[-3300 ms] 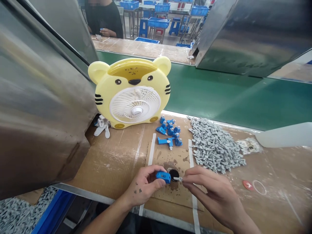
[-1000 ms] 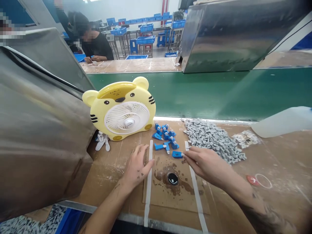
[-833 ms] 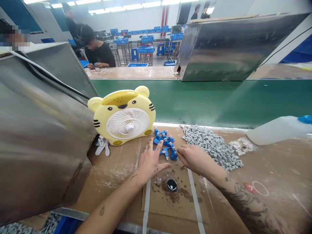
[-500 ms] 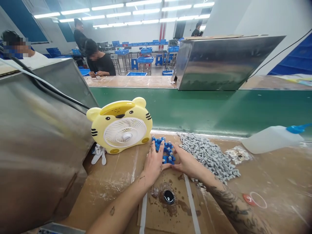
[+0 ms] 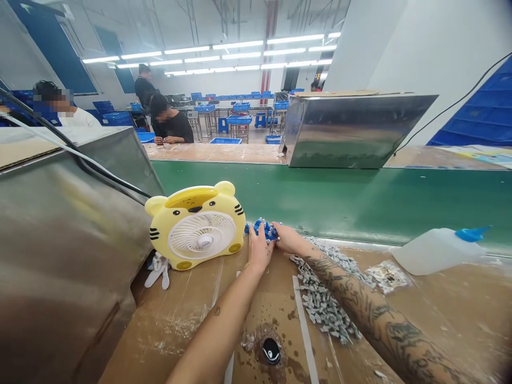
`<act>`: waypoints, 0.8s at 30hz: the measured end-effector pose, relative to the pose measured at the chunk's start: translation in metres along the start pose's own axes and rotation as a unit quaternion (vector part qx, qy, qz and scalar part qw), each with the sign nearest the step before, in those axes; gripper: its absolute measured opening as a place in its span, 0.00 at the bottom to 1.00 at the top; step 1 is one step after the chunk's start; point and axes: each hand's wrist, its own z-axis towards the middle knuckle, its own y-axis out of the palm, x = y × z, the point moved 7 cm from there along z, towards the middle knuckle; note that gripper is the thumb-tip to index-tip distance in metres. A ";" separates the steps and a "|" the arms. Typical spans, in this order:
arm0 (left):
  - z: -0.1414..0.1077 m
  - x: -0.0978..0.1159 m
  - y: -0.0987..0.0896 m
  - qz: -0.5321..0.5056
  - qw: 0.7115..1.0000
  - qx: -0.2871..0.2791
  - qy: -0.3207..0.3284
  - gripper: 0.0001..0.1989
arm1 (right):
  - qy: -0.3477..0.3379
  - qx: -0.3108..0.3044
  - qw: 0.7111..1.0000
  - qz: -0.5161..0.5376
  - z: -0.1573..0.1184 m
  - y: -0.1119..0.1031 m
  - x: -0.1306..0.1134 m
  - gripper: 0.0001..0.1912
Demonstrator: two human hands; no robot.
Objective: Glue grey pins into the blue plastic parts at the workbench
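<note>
A cluster of small blue plastic parts [image 5: 263, 226] with pale bits on them lies at the far edge of the cardboard-covered bench, just right of the fan. My left hand [image 5: 260, 252] is curved round its near left side, fingers pressed on the blue pieces. From the right, my right hand [image 5: 287, 238] closes on the same cluster; its fingertips are partly hidden. Under and beside my right forearm spreads a heap of small grey parts [image 5: 326, 309]. A small round black dish [image 5: 271, 351] with liquid in it sits nearer to me, among wet spots.
A yellow animal-faced fan [image 5: 196, 226] stands left of my hands, with a white glove [image 5: 158, 270] beside it. To the right are a plastic bag of small pieces [image 5: 387, 276] and a white squeeze bottle [image 5: 430, 250]. Beyond runs a green conveyor belt [image 5: 340, 194]; several people work farther back.
Both hands have moved forward with the blue parts, from mid-bench to its far edge. My right forearm now crosses the grey heap. The camera view has tilted up.
</note>
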 end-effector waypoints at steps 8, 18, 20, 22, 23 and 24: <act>0.067 0.008 -0.002 0.007 0.998 0.060 0.009 0.33 | 0.021 0.068 0.997 -0.017 0.026 -0.036 -0.004 0.19; -0.008 0.019 -0.020 0.079 0.989 0.064 0.110 0.31 | -0.019 0.165 0.982 0.090 -0.097 -0.130 -0.014 0.16; -0.013 0.014 -0.023 0.091 0.989 0.067 0.093 0.31 | -0.153 0.215 0.956 0.130 -0.166 -0.142 -0.051 0.19; -0.007 0.010 -0.022 0.098 0.991 0.067 0.068 0.33 | -0.275 0.216 0.926 0.139 -0.235 -0.137 -0.085 0.09; -0.001 0.008 -0.020 0.100 0.991 0.066 0.058 0.33 | -0.307 0.241 0.909 0.149 -0.267 -0.134 -0.094 0.04; 0.006 0.007 -0.017 0.101 0.992 0.063 0.051 0.33 | -0.306 0.271 0.899 0.158 -0.292 -0.130 -0.098 0.03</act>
